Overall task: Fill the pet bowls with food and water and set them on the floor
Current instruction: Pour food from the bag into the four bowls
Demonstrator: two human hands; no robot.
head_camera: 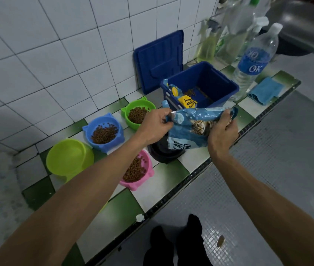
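My left hand [157,124] and my right hand [223,133] grip the two top corners of a blue cat food bag [192,129], held above a black bowl [163,152] on the counter. Kibble fills the green bowl [138,113], the blue bowl [104,132] and the pink bowl [138,170]. A lime bowl [68,157] at the left holds no kibble. A clear water bottle [252,64] with a blue label stands behind the blue storage bin [200,86].
The bin's blue lid [159,60] leans on the tiled wall. Spray bottles [219,37] stand at the back right, a folded blue cloth [265,90] lies near the counter edge [171,196]. Grey tiled floor [267,179] lies to the right, my feet below.
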